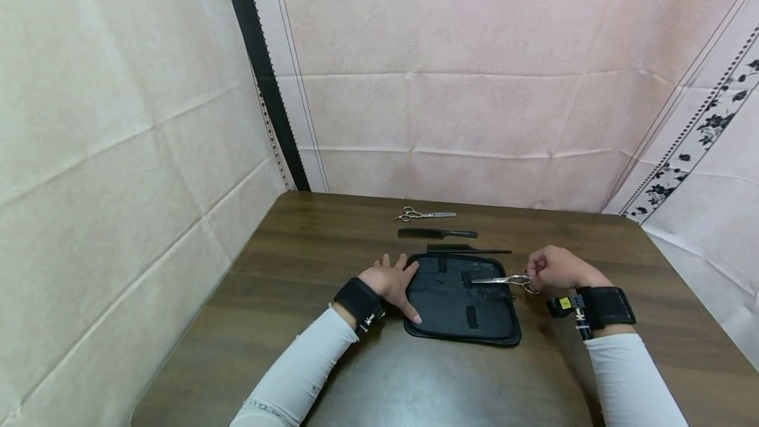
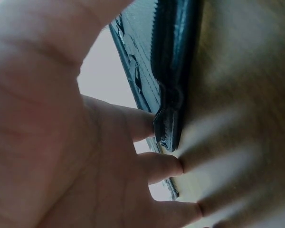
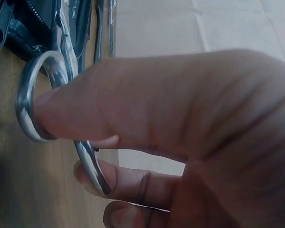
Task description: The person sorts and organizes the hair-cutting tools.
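A black zippered case (image 1: 441,305) lies opened flat on the wooden table. My left hand (image 1: 391,282) rests spread on its left edge, thumb on the case; in the left wrist view the fingertips touch the table beside the zipper edge (image 2: 164,90). At the case's right side, my right hand (image 1: 556,269) pinches the handle of silver scissors (image 1: 510,279). Their blades lie over the inside of the case, pointing left, near an elastic loop; whether they pass under it I cannot tell. In the right wrist view the thumb is at one finger ring (image 3: 24,102).
Behind the case lie a black tail comb (image 1: 453,249), a black handled comb (image 1: 435,233) and a second pair of silver scissors (image 1: 423,215), in rows. Pale cloth hangs (image 1: 474,117) at the back and sides of the table (image 1: 267,328).
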A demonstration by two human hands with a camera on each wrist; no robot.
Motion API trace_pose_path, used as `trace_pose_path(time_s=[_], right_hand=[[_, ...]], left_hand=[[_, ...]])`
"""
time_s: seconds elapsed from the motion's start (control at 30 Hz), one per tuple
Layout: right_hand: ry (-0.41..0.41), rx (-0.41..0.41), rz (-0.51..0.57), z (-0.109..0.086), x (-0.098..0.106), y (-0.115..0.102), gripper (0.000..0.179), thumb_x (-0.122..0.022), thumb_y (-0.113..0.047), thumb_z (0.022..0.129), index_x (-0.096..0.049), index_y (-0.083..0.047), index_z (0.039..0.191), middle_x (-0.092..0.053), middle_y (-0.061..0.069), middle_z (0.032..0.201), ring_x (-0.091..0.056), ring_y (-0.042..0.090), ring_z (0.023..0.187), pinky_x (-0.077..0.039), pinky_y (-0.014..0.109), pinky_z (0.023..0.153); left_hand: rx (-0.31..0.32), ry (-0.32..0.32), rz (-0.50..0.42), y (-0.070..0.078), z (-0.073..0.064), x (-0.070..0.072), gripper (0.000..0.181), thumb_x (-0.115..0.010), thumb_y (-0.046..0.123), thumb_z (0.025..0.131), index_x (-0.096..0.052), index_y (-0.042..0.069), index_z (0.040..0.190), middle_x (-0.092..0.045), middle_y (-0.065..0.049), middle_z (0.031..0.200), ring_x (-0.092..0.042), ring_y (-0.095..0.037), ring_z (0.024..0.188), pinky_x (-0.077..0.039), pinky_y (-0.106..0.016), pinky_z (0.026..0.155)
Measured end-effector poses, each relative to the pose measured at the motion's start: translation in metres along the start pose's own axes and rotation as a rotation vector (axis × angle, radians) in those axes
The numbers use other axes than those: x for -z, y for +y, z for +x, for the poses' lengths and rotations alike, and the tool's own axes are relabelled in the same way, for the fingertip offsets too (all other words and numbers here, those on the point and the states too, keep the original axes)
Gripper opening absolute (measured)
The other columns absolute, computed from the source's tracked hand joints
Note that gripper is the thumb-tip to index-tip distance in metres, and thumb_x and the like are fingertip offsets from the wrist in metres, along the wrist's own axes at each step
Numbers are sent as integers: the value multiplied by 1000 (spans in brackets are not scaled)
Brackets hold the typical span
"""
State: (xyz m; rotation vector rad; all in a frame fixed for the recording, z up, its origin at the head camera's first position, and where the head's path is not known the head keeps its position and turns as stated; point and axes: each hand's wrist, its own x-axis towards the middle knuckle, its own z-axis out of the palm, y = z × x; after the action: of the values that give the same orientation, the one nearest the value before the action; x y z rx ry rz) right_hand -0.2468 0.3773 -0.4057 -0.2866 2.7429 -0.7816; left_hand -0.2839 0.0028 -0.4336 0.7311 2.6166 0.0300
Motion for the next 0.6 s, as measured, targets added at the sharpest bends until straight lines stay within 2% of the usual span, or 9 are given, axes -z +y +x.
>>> trace_pose_path(time_s=[0.6], right_hand=[[-2, 11, -7, 6, -6, 3, 12, -79, -6, 81, -68, -9, 83, -61, 0, 74, -55, 20, 72, -41, 34, 65]], left_hand=[[6, -11, -7, 0, 2, -2, 123, -81, 71, 75, -16, 25, 168, -8, -11, 176, -7, -49, 159, -18, -59, 128]])
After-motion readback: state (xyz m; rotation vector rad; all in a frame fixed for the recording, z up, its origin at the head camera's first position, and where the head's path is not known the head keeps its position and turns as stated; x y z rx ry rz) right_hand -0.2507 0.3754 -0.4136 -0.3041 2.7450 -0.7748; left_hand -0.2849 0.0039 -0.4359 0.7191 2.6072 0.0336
